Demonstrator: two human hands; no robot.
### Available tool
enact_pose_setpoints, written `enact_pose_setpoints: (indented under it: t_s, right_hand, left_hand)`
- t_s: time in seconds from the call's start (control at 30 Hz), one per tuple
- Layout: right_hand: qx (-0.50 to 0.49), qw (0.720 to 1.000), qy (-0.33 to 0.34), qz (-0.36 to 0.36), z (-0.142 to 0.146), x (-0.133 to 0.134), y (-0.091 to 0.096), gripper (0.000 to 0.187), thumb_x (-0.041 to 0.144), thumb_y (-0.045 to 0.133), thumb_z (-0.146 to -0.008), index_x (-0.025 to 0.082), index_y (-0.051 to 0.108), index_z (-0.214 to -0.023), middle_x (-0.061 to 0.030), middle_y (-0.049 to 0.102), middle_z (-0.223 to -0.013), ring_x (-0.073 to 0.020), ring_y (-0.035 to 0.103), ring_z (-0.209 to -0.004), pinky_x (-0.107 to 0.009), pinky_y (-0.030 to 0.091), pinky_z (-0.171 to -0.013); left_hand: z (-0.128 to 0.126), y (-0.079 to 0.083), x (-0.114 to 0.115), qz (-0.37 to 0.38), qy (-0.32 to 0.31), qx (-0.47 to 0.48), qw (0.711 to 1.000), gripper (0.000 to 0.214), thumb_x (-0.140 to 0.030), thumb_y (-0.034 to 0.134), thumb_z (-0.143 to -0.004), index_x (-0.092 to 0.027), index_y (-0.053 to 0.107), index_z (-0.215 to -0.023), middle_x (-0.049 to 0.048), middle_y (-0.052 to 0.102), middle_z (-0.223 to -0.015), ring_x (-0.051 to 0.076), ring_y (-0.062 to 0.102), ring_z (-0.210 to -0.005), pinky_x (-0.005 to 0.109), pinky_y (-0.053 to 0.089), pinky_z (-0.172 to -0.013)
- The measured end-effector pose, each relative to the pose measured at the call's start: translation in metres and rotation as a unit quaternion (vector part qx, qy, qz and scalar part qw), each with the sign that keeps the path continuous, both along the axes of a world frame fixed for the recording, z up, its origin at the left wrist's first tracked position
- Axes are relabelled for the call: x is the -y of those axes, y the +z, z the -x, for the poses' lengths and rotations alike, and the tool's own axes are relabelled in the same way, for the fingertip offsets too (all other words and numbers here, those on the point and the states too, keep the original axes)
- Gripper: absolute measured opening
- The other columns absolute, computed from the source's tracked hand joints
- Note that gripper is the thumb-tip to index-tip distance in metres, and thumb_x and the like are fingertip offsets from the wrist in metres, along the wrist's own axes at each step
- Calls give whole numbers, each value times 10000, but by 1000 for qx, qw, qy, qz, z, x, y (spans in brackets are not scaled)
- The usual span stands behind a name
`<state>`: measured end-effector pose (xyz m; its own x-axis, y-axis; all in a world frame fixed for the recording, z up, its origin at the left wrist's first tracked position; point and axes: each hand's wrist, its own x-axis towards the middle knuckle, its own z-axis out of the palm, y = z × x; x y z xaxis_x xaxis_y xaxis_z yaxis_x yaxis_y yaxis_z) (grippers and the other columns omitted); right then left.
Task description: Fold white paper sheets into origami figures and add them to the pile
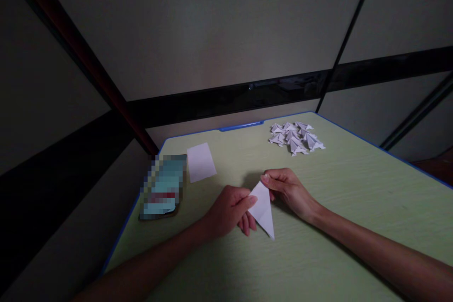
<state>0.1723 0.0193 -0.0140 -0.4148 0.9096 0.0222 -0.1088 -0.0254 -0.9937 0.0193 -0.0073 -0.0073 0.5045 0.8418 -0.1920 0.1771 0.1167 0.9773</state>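
A white paper folded into a triangle (264, 210) is held just above the green table (336, 207), its point aimed toward me. My left hand (230, 210) pinches the paper's left edge with thumb and fingers curled. My right hand (288, 191) pinches the top corner from the right, fingers closed on it.
A flat white paper square (200, 162) lies at the back left. Beside it rests a blurred teal packet (163, 186) near the left edge. A cluster of several folded white paper figures (295, 137) sits at the far right corner. The table has a blue rim (240, 126); walls stand behind.
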Motion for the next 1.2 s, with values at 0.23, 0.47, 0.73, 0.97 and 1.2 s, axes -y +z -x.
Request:
enact_pose_setpoints:
  t_s: [0.23, 0.47, 0.73, 0.97, 1.2]
  right_hand:
    - [51, 998, 35, -32, 0, 1, 5, 434, 478, 445, -742, 135, 423, -477, 41, 405, -430, -55, 328, -410, -211, 230, -435]
    - [58, 988, 125, -69, 7, 8, 9, 341, 437, 426, -770, 127, 473, -637, 15, 495, -543, -67, 389, -473, -199, 286, -459]
    - [126, 985, 68, -101, 8, 14, 11, 426, 437, 343, -809, 127, 468, -544, 44, 383, -460, -51, 313, -416, -190, 250, -415]
    - [189, 969, 72, -140, 7, 12, 14, 369, 421, 386, -794, 140, 426, -559, 37, 378, -508, -63, 321, -468, -191, 272, -446]
    - [218, 965, 58, -136, 8, 14, 13, 357, 394, 348, -818, 148, 397, -563, 39, 360, -514, -64, 305, -474, -188, 268, -448]
  left_hand:
    - [1, -1, -1, -16, 19, 22, 999, 313, -377, 433, -734, -107, 529, -611, 10, 549, -414, 71, 489, -308, 146, 347, -319]
    - [3, 0, -5, -46, 75, 59, 994, 335, -364, 435, -736, -101, 538, -555, 35, 567, -424, 78, 498, -317, 159, 366, -329]
    - [3, 0, -5, -74, 129, 70, 986, 323, -360, 450, -727, -106, 521, -542, 26, 569, -425, 80, 500, -319, 164, 382, -341]
    - [2, 3, -6, -90, 184, 62, 977, 312, -374, 471, -718, -121, 501, -537, 2, 548, -392, 83, 497, -314, 163, 373, -339]
    - [3, 4, -6, -103, 216, 58, 969, 305, -367, 473, -728, -127, 494, -542, 4, 563, -399, 94, 513, -334, 172, 381, -355]
